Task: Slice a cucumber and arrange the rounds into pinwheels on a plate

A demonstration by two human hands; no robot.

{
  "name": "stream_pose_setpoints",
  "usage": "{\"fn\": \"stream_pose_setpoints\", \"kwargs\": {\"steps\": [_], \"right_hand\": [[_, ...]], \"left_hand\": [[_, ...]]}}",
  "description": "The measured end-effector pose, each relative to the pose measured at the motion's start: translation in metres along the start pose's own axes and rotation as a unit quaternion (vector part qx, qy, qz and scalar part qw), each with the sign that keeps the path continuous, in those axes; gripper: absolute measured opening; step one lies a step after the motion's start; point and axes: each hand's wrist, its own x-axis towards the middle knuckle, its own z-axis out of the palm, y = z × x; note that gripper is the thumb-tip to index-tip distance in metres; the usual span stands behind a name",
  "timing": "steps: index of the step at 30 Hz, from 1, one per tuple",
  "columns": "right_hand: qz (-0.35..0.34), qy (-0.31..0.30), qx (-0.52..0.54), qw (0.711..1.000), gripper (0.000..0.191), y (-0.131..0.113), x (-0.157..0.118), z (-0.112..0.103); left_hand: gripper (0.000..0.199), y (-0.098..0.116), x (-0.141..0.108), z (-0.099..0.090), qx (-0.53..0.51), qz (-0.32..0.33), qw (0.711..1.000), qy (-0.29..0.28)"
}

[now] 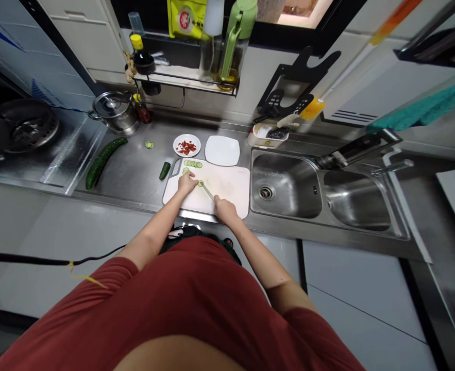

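Head view is showing a long green cucumber [104, 162] lying left on the counter [138, 178], a short cucumber piece [164, 170] resting beside the cutting board [233, 188], and green-rimmed slices [193, 164] lying on that board. The left hand [187, 182] is curving its fingers there, partly hiding one slice; whether it is gripping anything, I cannot tell. The right hand [225, 210] is holding the knife [208, 192] in a closed fist. Behind, a round plate [176, 147] is carrying red chopped bits [187, 148] beside a square plate [222, 150]; the sink [289, 193] is lying rightward.
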Motion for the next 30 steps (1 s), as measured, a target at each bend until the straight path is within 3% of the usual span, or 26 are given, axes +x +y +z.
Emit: {"fn": "stream_pose_setpoints", "kwargs": {"steps": [12,30], "right_hand": [[-0.001,-0.047,0.018,0.999,0.034,-0.001,0.009,-0.001],[-0.011,-0.050,0.001,0.999,0.034,0.000,0.020,-0.005]], "left_hand": [[0.026,0.001,-0.003,0.000,-0.033,-0.011,0.999,-0.010],[0.027,0.002,0.000,0.001,-0.020,-0.033,0.999,-0.020]]}}
